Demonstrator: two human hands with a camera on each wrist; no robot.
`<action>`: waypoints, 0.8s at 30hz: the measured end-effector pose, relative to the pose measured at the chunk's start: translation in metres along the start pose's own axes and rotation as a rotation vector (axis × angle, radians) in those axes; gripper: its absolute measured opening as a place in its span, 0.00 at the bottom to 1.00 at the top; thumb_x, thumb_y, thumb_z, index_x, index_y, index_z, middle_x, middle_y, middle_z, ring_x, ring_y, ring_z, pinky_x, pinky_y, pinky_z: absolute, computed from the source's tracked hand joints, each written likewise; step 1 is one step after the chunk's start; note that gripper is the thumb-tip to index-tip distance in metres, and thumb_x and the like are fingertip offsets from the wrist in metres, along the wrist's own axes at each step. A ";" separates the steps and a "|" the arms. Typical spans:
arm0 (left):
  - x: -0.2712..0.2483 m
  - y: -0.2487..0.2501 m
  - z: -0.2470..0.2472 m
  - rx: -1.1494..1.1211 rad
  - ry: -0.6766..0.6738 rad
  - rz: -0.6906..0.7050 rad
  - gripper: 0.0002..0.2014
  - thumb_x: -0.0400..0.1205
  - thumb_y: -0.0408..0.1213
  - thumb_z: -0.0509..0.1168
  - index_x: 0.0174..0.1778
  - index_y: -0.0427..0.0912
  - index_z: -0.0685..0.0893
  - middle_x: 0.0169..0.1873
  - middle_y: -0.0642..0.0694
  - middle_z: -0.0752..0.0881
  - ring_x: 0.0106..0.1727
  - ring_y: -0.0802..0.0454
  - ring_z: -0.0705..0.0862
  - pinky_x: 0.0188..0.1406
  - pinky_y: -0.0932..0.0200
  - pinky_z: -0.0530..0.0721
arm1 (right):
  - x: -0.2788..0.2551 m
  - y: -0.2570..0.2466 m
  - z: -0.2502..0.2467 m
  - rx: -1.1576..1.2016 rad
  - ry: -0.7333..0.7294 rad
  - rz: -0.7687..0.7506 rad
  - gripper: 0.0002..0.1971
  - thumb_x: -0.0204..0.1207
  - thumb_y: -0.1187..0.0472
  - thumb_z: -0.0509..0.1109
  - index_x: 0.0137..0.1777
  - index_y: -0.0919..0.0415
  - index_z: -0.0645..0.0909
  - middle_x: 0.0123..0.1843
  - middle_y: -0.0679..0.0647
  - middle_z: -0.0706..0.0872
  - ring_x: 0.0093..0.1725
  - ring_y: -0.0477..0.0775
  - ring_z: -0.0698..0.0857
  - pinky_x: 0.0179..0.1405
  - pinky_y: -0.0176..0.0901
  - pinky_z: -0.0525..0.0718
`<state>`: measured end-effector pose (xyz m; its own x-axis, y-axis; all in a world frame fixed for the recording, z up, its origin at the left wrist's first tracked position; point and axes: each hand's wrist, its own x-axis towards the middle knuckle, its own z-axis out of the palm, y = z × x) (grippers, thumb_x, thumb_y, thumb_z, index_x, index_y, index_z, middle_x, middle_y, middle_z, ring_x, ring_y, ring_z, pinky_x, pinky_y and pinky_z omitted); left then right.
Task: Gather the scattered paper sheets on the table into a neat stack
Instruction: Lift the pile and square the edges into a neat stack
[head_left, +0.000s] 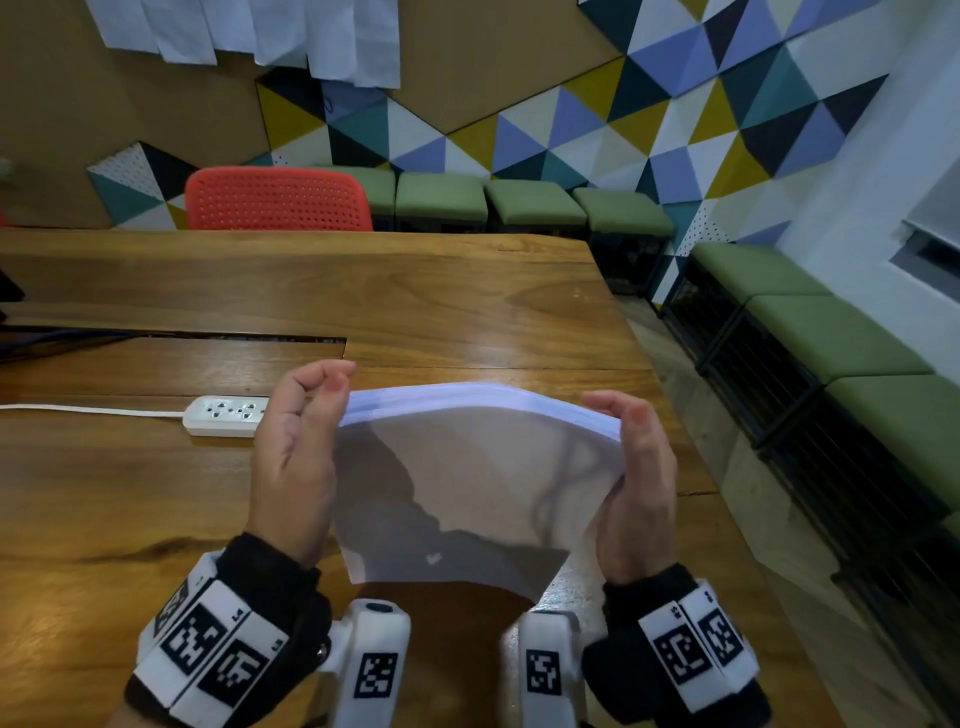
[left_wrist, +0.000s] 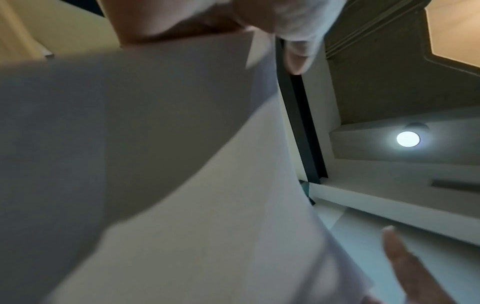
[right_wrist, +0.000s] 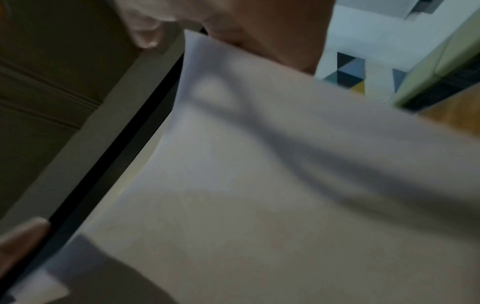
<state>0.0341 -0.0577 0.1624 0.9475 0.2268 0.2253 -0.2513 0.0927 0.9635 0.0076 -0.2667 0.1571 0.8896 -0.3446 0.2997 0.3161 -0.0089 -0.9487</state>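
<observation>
A stack of white paper sheets (head_left: 467, 493) stands on edge, its lower edge near the wooden table (head_left: 467, 312), slightly bowed. My left hand (head_left: 332, 387) grips its left side, fingers curled at the top left corner. My right hand (head_left: 618, 415) holds the right side, thumb and fingers on either face of the edge. The same paper stack (left_wrist: 182, 185) fills the left wrist view, blurred, below a finger (left_wrist: 296, 57). It is blurred in the right wrist view too, where the sheets (right_wrist: 259, 185) hang below my palm. No loose sheets lie on the table.
A white power strip (head_left: 228, 415) with its cord lies left of my left hand. A cable slot (head_left: 208, 338) runs behind it. A red chair (head_left: 278, 200) and green benches (head_left: 530, 202) stand beyond the far edge. The table's right edge is near my right hand.
</observation>
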 end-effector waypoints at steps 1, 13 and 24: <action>-0.001 -0.002 -0.005 -0.001 -0.083 0.004 0.22 0.63 0.65 0.66 0.49 0.59 0.80 0.45 0.55 0.82 0.45 0.59 0.81 0.41 0.55 0.79 | -0.002 0.003 -0.003 0.011 -0.060 0.011 0.23 0.62 0.32 0.69 0.48 0.48 0.80 0.46 0.49 0.85 0.45 0.50 0.86 0.41 0.45 0.84; 0.000 -0.012 -0.032 0.015 -0.436 -0.123 0.37 0.42 0.52 0.83 0.49 0.55 0.83 0.41 0.60 0.89 0.43 0.58 0.89 0.34 0.65 0.88 | -0.005 0.018 -0.018 -0.018 -0.220 0.094 0.26 0.55 0.70 0.81 0.53 0.52 0.80 0.46 0.50 0.88 0.44 0.44 0.89 0.38 0.35 0.86; -0.027 -0.017 -0.024 0.012 -0.393 -0.303 0.41 0.32 0.64 0.79 0.42 0.53 0.85 0.35 0.58 0.92 0.37 0.63 0.89 0.28 0.73 0.84 | -0.015 0.038 -0.020 0.014 -0.223 0.215 0.29 0.64 0.82 0.73 0.37 0.40 0.90 0.35 0.41 0.92 0.38 0.38 0.89 0.36 0.31 0.85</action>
<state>0.0086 -0.0416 0.1361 0.9810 -0.1918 -0.0298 0.0471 0.0863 0.9952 0.0000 -0.2803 0.1151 0.9865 -0.1231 0.1085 0.1159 0.0552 -0.9917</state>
